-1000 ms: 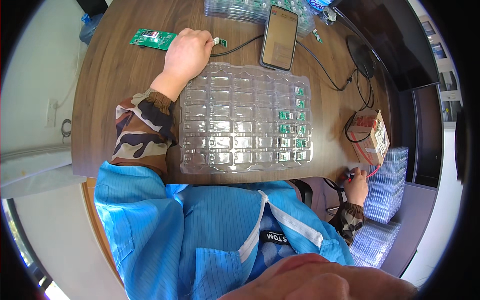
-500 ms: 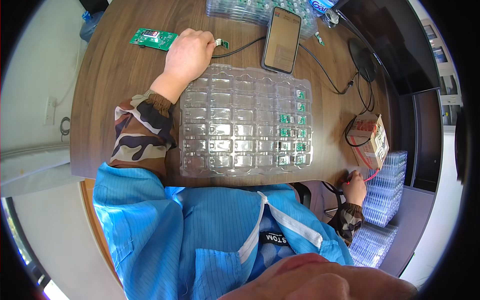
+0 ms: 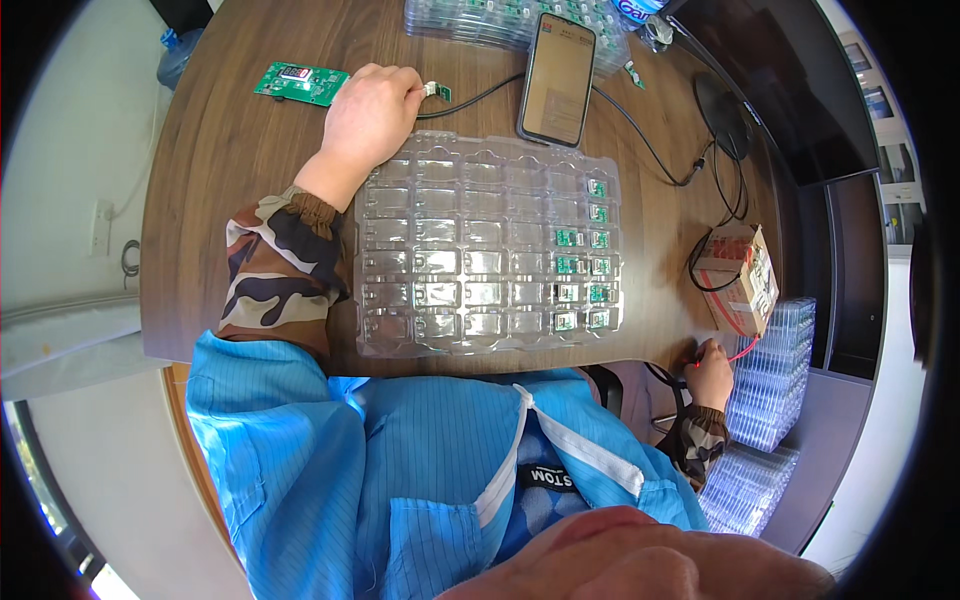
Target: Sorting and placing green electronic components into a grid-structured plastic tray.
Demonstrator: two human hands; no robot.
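Note:
My left hand is closed near the far left of the table, its back turned up. At its fingertips a small green circuit board with a white end pokes out to the right; the pinch itself is mostly hidden. A larger green circuit board with a digit display lies just left of this hand, partly covered by it. Below is a clear plastic tray with small green boards in its right-hand columns. At the table's front right edge, my right hand is closed around a red wire.
A phone lies beyond the tray, with a black cable beside it. Stacked trays holding boards stand at the back. On the right are a monitor, a cardboard box and stacks of clear trays.
The table and its contents sit slightly farther left in the picture. Both hands keep nearly the same pose and place.

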